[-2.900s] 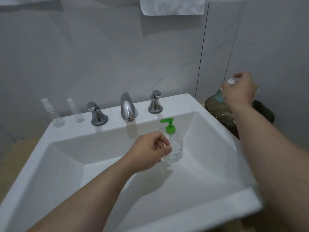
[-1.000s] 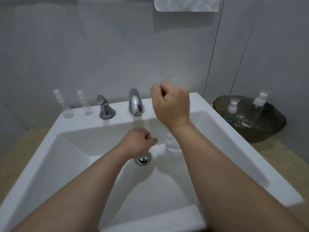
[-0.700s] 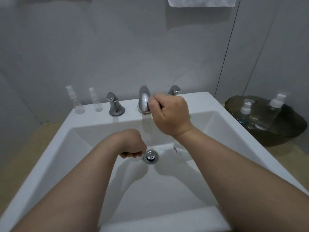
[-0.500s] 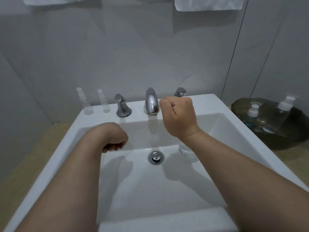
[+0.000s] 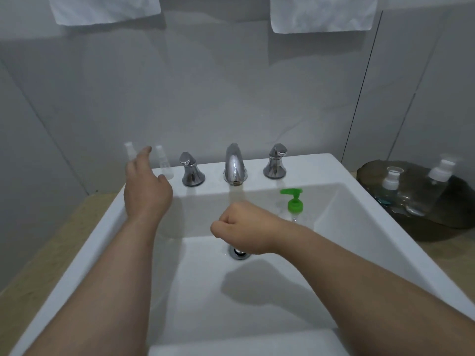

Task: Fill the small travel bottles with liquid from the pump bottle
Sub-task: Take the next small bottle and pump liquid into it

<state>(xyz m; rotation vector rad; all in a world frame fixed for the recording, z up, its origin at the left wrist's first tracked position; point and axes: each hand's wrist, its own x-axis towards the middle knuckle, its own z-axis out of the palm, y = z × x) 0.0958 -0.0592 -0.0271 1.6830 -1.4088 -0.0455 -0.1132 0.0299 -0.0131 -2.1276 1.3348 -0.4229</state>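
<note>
At ten o'clock my left hand (image 5: 146, 191), fingers released, reaches between the two travel bottles (image 5: 164, 164) on the sink (image 5: 321, 168) ledge, to fetch one, I judge. At centre my right hand (image 5: 246, 229) is clenched and looks empty. The pump bottle (image 5: 294, 204) stands at its two o'clock inside the sink, handy for dispensing.
</note>
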